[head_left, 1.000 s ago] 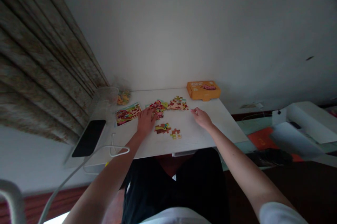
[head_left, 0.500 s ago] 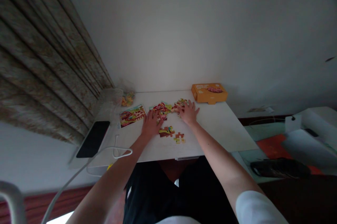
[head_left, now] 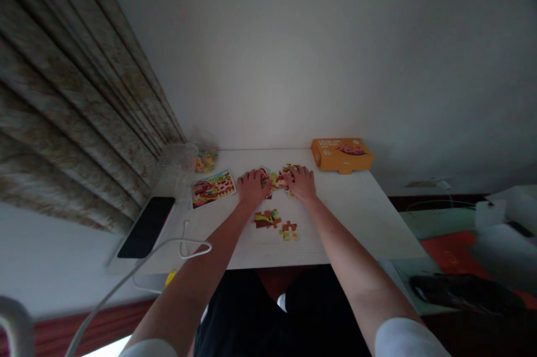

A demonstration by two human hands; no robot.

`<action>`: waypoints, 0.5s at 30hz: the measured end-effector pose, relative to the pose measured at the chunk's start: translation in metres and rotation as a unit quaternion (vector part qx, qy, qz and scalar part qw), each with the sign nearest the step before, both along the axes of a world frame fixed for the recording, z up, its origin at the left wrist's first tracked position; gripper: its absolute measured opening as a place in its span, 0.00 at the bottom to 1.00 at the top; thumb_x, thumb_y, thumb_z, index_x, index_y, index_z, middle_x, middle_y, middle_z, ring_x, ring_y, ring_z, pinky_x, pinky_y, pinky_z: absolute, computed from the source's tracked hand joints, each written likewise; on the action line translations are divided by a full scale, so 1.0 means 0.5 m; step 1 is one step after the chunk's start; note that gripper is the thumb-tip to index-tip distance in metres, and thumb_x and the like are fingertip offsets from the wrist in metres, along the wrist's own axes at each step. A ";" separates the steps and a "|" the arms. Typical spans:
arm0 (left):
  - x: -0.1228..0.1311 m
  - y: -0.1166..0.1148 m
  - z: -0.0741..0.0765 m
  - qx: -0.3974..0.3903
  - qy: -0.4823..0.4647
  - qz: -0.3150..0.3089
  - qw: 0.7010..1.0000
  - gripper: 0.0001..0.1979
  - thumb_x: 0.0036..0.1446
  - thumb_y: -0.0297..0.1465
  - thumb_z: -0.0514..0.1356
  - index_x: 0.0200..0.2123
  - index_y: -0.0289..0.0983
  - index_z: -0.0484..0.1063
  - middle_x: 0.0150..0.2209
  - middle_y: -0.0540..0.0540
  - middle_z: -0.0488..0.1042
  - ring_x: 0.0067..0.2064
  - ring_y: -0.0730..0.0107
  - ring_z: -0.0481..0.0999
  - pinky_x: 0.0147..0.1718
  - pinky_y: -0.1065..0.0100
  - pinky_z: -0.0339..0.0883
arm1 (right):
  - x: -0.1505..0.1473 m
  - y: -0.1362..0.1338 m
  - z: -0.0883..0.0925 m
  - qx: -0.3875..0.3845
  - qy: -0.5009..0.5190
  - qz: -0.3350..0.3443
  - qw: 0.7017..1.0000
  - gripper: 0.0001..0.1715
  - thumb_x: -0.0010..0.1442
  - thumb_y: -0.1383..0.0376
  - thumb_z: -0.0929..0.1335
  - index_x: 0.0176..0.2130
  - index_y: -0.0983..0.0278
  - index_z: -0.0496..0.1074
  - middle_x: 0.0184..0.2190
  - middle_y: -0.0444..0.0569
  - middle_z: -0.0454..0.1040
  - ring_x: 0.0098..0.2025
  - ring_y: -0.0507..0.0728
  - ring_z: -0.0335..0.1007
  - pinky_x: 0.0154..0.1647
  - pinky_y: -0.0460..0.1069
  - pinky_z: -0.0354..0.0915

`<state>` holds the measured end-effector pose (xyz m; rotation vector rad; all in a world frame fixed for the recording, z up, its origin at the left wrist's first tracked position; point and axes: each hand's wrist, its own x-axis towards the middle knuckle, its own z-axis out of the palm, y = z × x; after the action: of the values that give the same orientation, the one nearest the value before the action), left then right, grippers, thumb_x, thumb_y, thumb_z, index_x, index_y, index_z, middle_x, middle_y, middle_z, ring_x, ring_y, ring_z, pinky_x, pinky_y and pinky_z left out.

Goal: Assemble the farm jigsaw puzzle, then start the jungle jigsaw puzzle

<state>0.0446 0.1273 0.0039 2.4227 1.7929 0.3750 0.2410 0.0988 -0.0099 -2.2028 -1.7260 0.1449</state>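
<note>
A partly joined cluster of jigsaw pieces (head_left: 274,179) lies on the white table (head_left: 352,214), mostly hidden under both hands. My left hand (head_left: 253,186) curls over its left side, and my right hand (head_left: 301,183) curls over its right side, fingertips almost meeting. Just below my hands lie two smaller groups of pieces, a red and yellow one (head_left: 267,219) and an orange and yellow one (head_left: 288,230). A colourful picture card (head_left: 213,188) sits left of my left hand. An orange puzzle box (head_left: 342,155) stands at the far edge.
A clear plastic bag with puzzle pieces (head_left: 205,160) stands at the far left corner. A black phone (head_left: 146,227) and a white cable (head_left: 184,246) lie left of the table. A long curtain (head_left: 79,94) hangs at left. A black bag (head_left: 465,294) lies low at right.
My hands have moved closer together and now curl over the cluster of pieces, with the right hand shifted left. The view has drifted slightly, so the table sits a little further right and lower.
</note>
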 end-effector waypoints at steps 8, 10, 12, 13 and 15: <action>0.029 0.025 0.013 0.007 -0.013 0.029 0.999 0.25 0.68 0.49 0.51 0.55 0.38 0.75 0.54 0.34 0.75 0.56 0.45 0.71 0.54 0.50 0.60 | -0.037 -0.022 0.021 0.016 -0.014 -0.020 1.000 0.29 0.71 0.48 0.60 0.58 0.64 0.71 0.54 0.61 0.74 0.57 0.67 0.66 0.56 0.58 0.59; 0.033 0.029 0.016 0.002 -0.015 0.037 0.999 0.25 0.68 0.48 0.50 0.51 0.37 0.77 0.51 0.33 0.76 0.55 0.44 0.72 0.54 0.49 0.60 | -0.054 -0.023 0.028 0.002 -0.022 -0.040 0.999 0.33 0.70 0.44 0.61 0.57 0.66 0.70 0.52 0.63 0.74 0.56 0.68 0.67 0.54 0.59 0.60; 0.038 0.033 0.020 -0.005 -0.016 0.050 0.999 0.26 0.67 0.49 0.50 0.49 0.36 0.78 0.50 0.32 0.77 0.54 0.43 0.73 0.54 0.49 0.60 | -0.065 -0.021 0.034 -0.014 -0.024 -0.050 0.998 0.35 0.69 0.42 0.61 0.55 0.68 0.71 0.50 0.65 0.75 0.54 0.69 0.69 0.53 0.60 0.61; 0.041 0.034 0.023 -0.010 -0.017 0.056 0.998 0.26 0.67 0.49 0.50 0.48 0.36 0.79 0.49 0.32 0.77 0.54 0.43 0.73 0.53 0.48 0.61 | -0.068 -0.019 0.037 -0.020 -0.022 -0.055 0.998 0.36 0.68 0.41 0.61 0.54 0.68 0.71 0.49 0.65 0.76 0.53 0.69 0.71 0.52 0.59 0.62; 0.046 0.037 0.031 -0.025 -0.021 0.064 0.997 0.27 0.67 0.49 0.50 0.47 0.35 0.80 0.49 0.32 0.78 0.54 0.42 0.74 0.53 0.48 0.62 | -0.070 -0.016 0.042 -0.028 -0.017 -0.068 0.997 0.36 0.69 0.41 0.60 0.52 0.68 0.72 0.48 0.65 0.77 0.51 0.68 0.74 0.51 0.58 0.63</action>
<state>0.0676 0.1459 0.0193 2.2576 1.9219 0.3847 0.2063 0.0910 0.0110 -2.3670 -1.6017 0.1259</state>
